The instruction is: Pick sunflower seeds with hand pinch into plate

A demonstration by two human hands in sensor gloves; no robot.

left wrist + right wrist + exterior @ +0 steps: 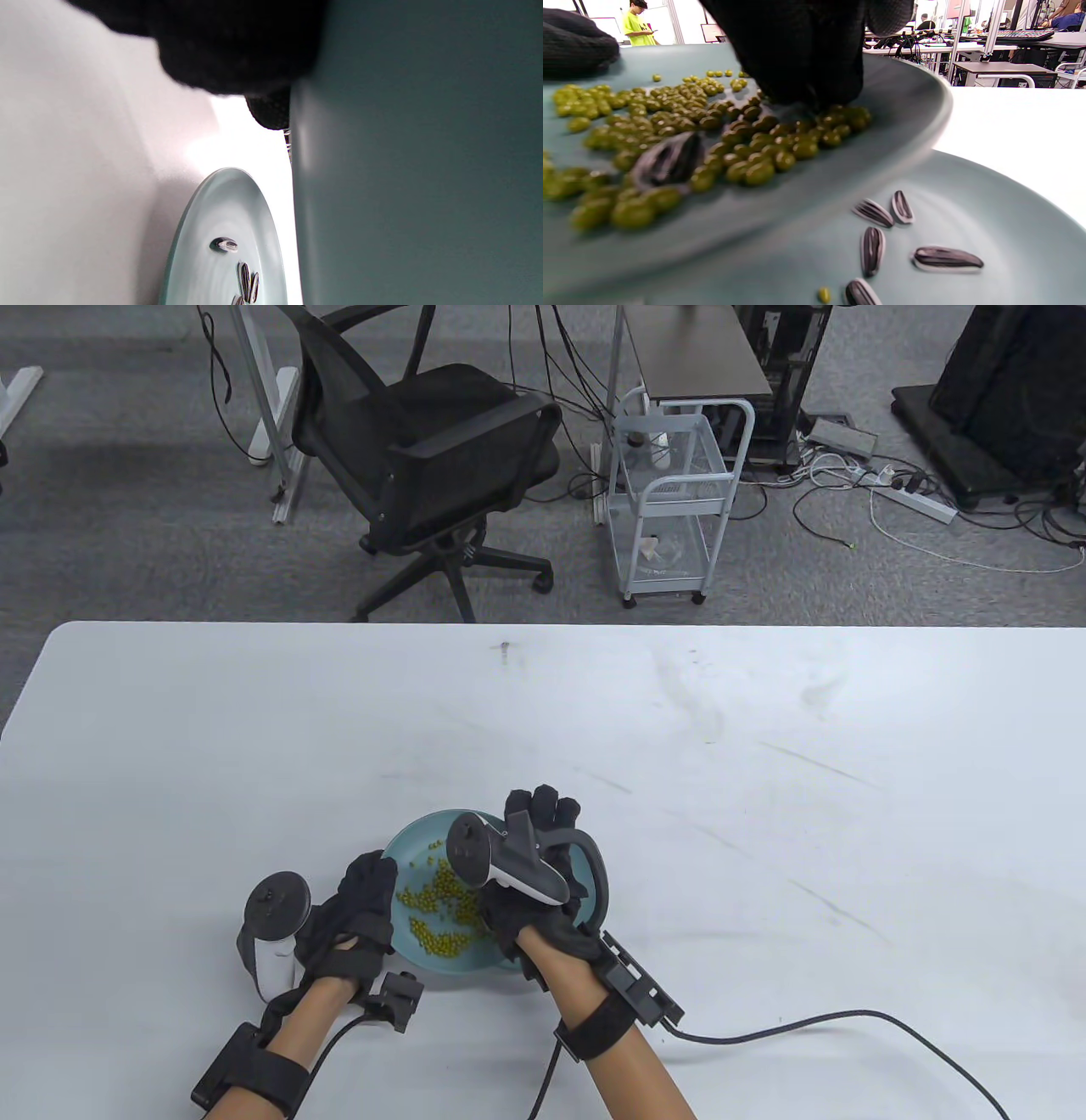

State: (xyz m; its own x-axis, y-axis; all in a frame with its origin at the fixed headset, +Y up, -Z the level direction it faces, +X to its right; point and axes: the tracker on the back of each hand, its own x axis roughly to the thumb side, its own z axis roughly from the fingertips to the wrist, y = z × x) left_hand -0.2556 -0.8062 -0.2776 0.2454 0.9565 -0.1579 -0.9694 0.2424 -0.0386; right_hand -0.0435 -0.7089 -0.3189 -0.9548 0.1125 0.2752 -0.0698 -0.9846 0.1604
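A teal plate [422, 831] holds green beans [441, 908]. My left hand [369, 891] grips its left rim; its fingers show in the right wrist view [577, 42] and the left wrist view [237, 46]. The plate [908, 97] stands tilted above a second teal plate [988, 203] that holds several striped sunflower seeds [874, 250]. One sunflower seed [668, 161] lies among the beans [670, 110]. My right hand [543, 810] is over the bean plate's right side. Its fingertips [806, 84] touch the beans; what they pinch is hidden.
The left wrist view shows the bean plate's underside [415, 169] and the lower plate [220, 199] with seeds [246, 275]. A black cable [806, 1027] runs right from my right wrist. The white table [764, 780] stretches far and right. A chair [441, 466] stands beyond it.
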